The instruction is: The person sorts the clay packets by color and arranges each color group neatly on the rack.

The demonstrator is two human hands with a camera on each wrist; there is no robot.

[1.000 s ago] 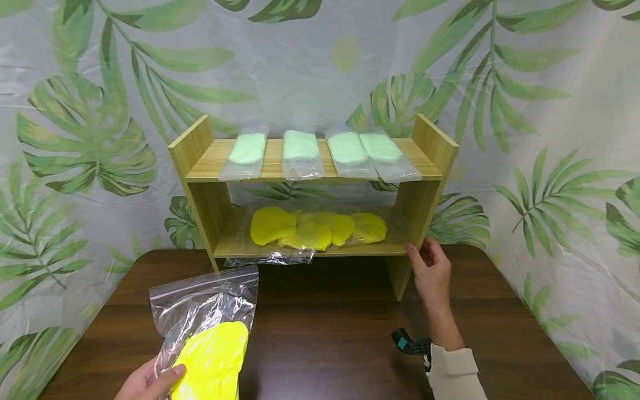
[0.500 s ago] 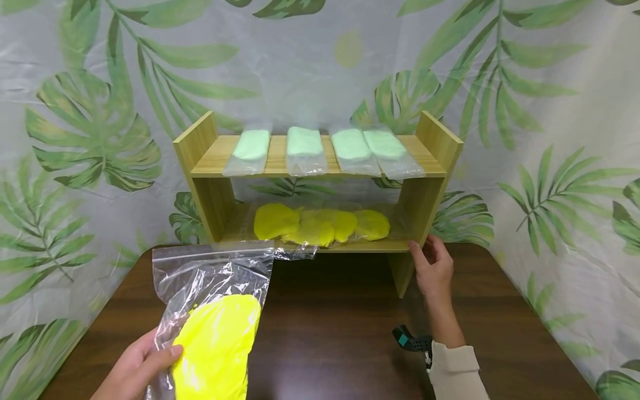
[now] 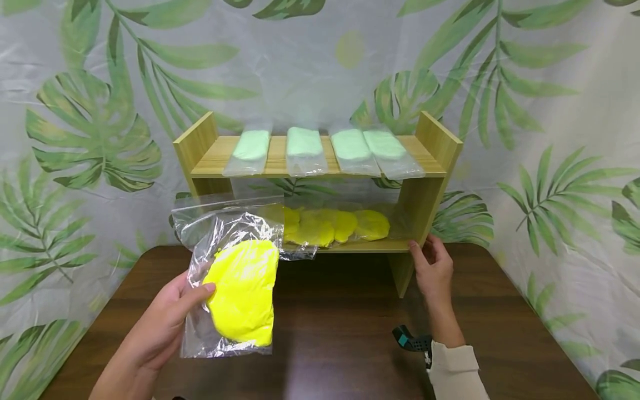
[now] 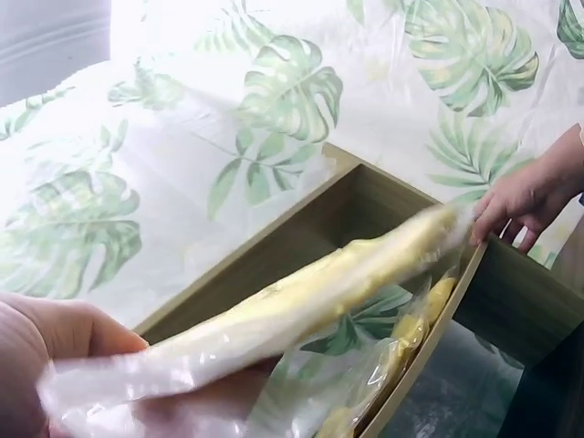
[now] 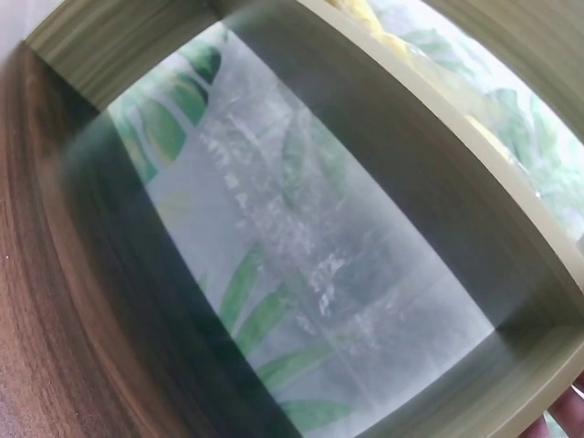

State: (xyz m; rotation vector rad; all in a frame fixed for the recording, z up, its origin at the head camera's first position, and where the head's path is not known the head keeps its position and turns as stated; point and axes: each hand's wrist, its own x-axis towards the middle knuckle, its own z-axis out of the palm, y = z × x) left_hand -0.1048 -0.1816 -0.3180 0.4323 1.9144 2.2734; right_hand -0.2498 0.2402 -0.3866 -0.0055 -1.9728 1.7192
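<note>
My left hand pinches the left edge of a clear zip bag with a flat yellow slab inside, thumb on the front. The bag is held up before the left end of a wooden shelf, overlapping the lower board in the head view. Seen edge-on in the left wrist view, the bagged slab is thin. My right hand grips the shelf's right side panel at lower-board height; only its fingertips show in the right wrist view. Several bagged yellow slabs lie along the lower board, partly hidden behind the held bag.
On the top board lie several bags with pale green slabs, their ends hanging over the front edge. The shelf stands on a dark wooden table. A leaf-patterned cloth hangs behind and at the sides.
My left hand has raised the bagged yellow slab and moved it rightward and toward the shelf, so it covers the lower board's left end. The right hand stays on the side panel.
</note>
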